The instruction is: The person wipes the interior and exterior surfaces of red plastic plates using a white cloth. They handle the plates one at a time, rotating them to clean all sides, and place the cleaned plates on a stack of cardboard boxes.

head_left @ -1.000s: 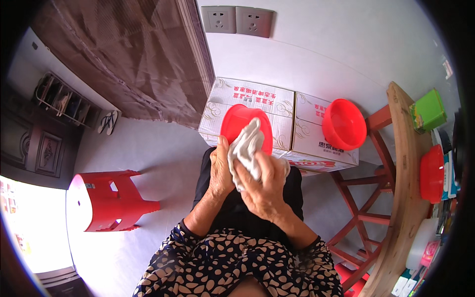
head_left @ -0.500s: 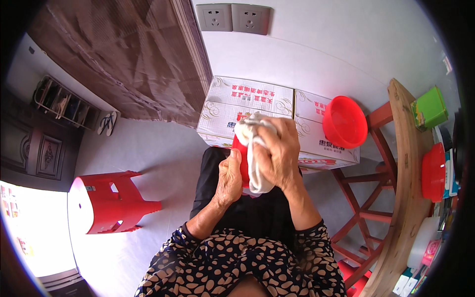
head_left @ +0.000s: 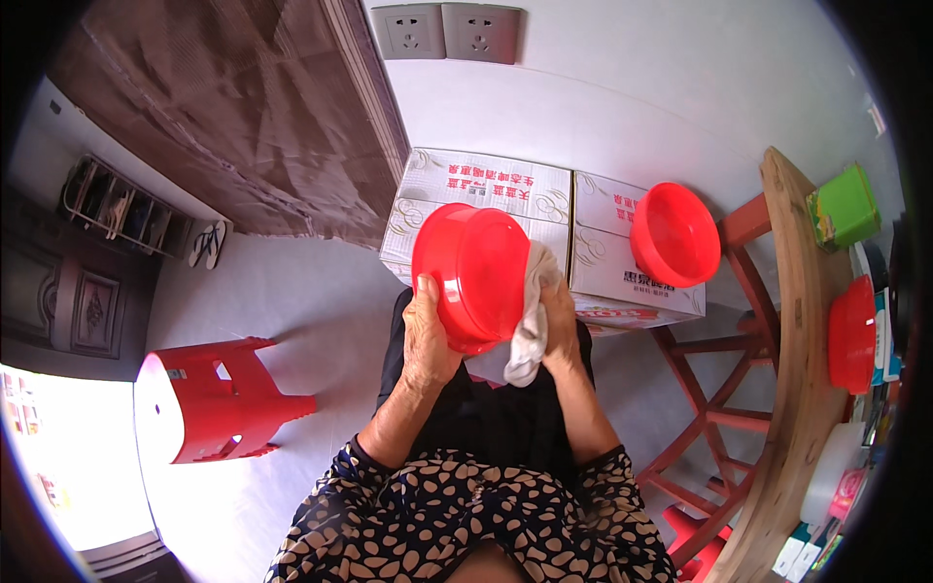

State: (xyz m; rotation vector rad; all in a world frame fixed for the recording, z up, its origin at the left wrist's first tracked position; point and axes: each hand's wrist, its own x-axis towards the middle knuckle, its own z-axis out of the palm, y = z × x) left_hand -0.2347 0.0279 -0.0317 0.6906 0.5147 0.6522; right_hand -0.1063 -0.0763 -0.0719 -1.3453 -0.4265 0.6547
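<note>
A red plastic bowl is held up in front of me over my lap, tilted so that its underside shows. My left hand grips its left edge, thumb pressed on the outside. At the bowl's right side my right hand is closed on a white cloth, which lies against the rim and hangs down below it. The right fingertips are hidden behind the cloth and bowl. A second red bowl sits on the boxes to the right, its open side facing up.
White cardboard boxes stand against the wall ahead. On the right is a wooden table with a green container, another red bowl and small packages. A red stool is on the floor at left, slippers beyond it.
The held bowl has turned from largely hidden to showing its underside. My right hand with the cloth has moved from in front of the bowl to its right side.
</note>
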